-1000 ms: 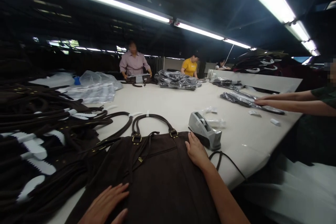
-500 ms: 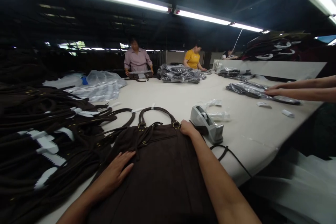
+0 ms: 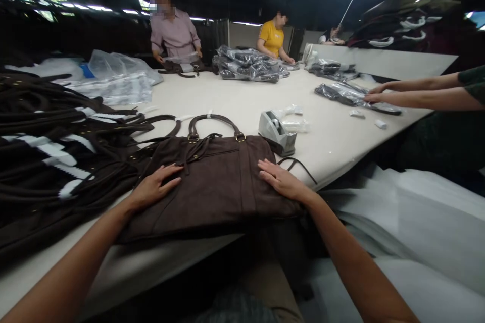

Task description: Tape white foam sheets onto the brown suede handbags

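Pale sheeting (image 3: 428,227) is seen at the lower right, beyond the side of the white table (image 3: 227,98). At the table's near edge a dark brown bag (image 3: 215,176) is laid flat, with its base turned toward the wearer, and it is covered at its 2 sides by the hands. The left hand (image 3: 153,186) is rested palm down on the bag's left part, with the fingers extended and the thumb held apart from them. The right hand (image 3: 282,179) is placed on the bag's right part, with the fingers straightened and slightly spread. The middle of the bag's front is left exposed between the 2 hands, and its upper edge, fitted with 2 metal rings (image 3: 240,137), is located farther off than either hand. From that edge a handle (image 3: 217,118) is stretched away over the tabletop. Beyond the right hand, a grey tape dispenser (image 3: 278,133) is set just beside the bag's upper right corner. To the left of the left hand, a heap of dark bags (image 3: 30,217) is spread, dotted with white strips (image 3: 60,154). Farther off, a plastic-wrapped bundle (image 3: 339,92) is touched by a co-worker's hands (image 3: 375,95), and clear plastic bags (image 3: 113,83) are piled at the left. Near the far side, wrapped goods (image 3: 250,68) are stacked before a person in a yellow shirt (image 3: 273,35).
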`<state>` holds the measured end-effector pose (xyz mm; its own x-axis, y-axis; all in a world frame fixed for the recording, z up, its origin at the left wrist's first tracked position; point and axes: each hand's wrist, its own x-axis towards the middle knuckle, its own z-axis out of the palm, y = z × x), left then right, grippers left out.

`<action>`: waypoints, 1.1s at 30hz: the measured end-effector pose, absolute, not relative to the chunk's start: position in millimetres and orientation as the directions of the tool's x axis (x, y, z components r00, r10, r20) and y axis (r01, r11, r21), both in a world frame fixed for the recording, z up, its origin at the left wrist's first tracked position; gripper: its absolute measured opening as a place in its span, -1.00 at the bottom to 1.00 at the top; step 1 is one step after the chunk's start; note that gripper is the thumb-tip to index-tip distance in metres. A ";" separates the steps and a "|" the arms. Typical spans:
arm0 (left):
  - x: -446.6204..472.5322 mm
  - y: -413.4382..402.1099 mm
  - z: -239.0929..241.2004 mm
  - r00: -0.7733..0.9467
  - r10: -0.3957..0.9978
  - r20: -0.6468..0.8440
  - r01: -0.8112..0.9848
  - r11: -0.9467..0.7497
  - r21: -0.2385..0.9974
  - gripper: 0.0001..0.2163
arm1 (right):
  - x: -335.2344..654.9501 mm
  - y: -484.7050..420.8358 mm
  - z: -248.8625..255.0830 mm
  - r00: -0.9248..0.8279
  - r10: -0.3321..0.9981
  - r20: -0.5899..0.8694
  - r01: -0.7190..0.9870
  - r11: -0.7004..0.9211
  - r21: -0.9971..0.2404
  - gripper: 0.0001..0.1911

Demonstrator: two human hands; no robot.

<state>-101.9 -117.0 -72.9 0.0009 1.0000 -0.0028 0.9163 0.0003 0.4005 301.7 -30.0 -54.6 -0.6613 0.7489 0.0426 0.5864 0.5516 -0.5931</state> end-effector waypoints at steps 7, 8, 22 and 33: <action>-98.4 -125.9 -56.1 -0.052 0.997 -0.053 0.870 0.071 0.487 -0.20 | 352.9 -109.6 -23.0 -0.778 0.624 0.073 0.474 0.659 -0.585 -0.35; -98.0 -125.9 -55.7 -0.045 0.997 -0.057 0.867 0.067 0.494 -0.18 | 352.7 -114.2 -32.3 -0.760 0.639 0.120 0.502 0.694 -0.516 -0.35; -142.5 -105.8 -69.6 -0.011 0.999 0.035 0.942 -0.001 0.334 -0.27 | 306.8 -74.5 -95.5 -0.624 0.496 0.603 0.585 0.809 -0.060 -0.53; -155.7 -98.1 -81.4 0.066 0.986 0.154 0.975 -0.097 0.202 -0.38 | 269.2 -9.9 -107.3 -0.604 0.555 0.572 0.623 0.777 -0.096 -0.45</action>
<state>-155.7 -98.1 -81.4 0.0658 0.9858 0.1542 0.9747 -0.0966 0.2016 269.2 -9.9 -107.3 -0.6038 0.5550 0.5722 0.6225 0.7766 -0.0965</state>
